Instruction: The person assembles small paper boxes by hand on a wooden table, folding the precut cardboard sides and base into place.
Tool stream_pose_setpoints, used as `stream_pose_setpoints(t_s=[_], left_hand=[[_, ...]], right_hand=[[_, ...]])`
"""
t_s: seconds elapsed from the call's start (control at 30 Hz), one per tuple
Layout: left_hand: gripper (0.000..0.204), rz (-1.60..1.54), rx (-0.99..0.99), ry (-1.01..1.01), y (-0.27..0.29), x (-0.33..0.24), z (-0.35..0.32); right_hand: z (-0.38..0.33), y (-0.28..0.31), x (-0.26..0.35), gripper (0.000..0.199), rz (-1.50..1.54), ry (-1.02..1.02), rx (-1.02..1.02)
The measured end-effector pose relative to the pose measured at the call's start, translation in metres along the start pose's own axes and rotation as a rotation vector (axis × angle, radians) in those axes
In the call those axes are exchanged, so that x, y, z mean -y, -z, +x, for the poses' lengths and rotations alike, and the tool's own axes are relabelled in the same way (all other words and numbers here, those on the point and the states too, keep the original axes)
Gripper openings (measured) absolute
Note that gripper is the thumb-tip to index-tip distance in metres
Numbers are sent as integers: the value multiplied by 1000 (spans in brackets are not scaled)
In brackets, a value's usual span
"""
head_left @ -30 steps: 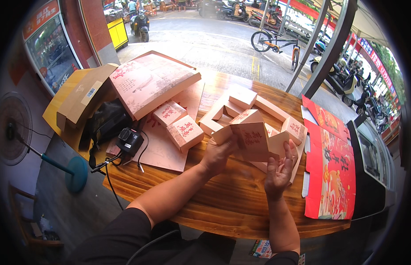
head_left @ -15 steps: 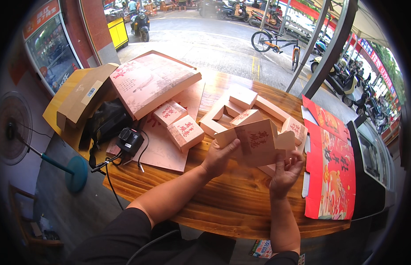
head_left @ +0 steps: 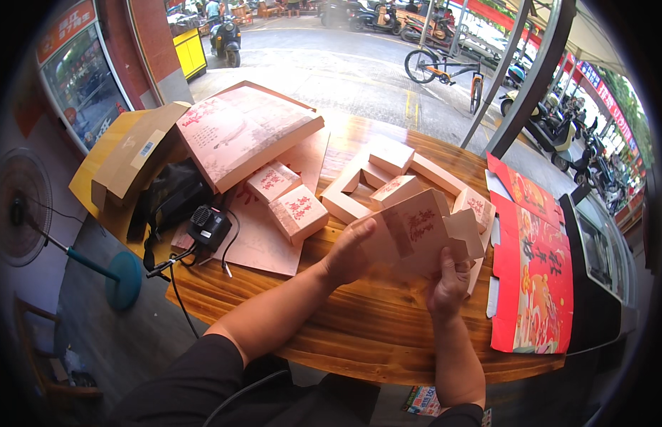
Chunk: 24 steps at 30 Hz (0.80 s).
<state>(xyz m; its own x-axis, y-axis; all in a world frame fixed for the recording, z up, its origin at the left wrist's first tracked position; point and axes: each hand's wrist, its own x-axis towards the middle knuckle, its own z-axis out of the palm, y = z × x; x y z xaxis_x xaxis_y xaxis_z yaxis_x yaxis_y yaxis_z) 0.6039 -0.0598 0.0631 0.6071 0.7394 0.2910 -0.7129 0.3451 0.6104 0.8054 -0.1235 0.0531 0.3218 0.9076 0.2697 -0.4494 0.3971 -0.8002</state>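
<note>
Left hand (head_left: 350, 254) and right hand (head_left: 448, 285), both gripping a printed carton (head_left: 415, 233)!
Its flaps (head_left: 464, 235) jut rightward above the surface (head_left: 388, 327) (two small boxes (head_left: 300, 215) sit off left).

The head view comes from the left one of two fisheye cameras worn side by side on the person's head. It looks down and forward over a wooden table (head_left: 388, 324), near enough that the dark sleeves (head_left: 181, 381) fill part of the lower edge. The left hand (head_left: 349, 250) and right hand (head_left: 448, 287) sit just right of centre, at middle range, with a folded carton (head_left: 408, 238) between them. Past the table's far edge the view reaches the street (head_left: 302, 78) and a bicycle (head_left: 445, 70), well apart. The lens takes in a wide sweep (a fan (head_left: 18, 210) at far left, a glass-fronted case (head_left: 601, 238) at far right), bending straight edges toward its black rim.
</note>
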Motion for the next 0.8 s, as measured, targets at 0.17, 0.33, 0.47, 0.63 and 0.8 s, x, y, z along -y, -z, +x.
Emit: stream_pose_setpoints(t_s=[0.17, 0.33, 0.47, 0.63, 0.8], left_hand=[[79, -20, 125, 129, 5, -12, 4], [85, -8, 236, 241, 11, -16, 2], [84, 56, 89, 353, 6, -11, 2], [84, -63, 176, 330, 1, -9, 2], [86, -55, 259, 258, -2, -6, 5]], right_hand=[[4, 6, 4, 20, -140, 54, 52], [10, 7, 12, 27, -173, 60, 124], [8, 0, 8, 39, -211, -14, 157], [2, -6, 8, 42, -315, 11, 84], [4, -1, 5, 36, -242, 23, 8]])
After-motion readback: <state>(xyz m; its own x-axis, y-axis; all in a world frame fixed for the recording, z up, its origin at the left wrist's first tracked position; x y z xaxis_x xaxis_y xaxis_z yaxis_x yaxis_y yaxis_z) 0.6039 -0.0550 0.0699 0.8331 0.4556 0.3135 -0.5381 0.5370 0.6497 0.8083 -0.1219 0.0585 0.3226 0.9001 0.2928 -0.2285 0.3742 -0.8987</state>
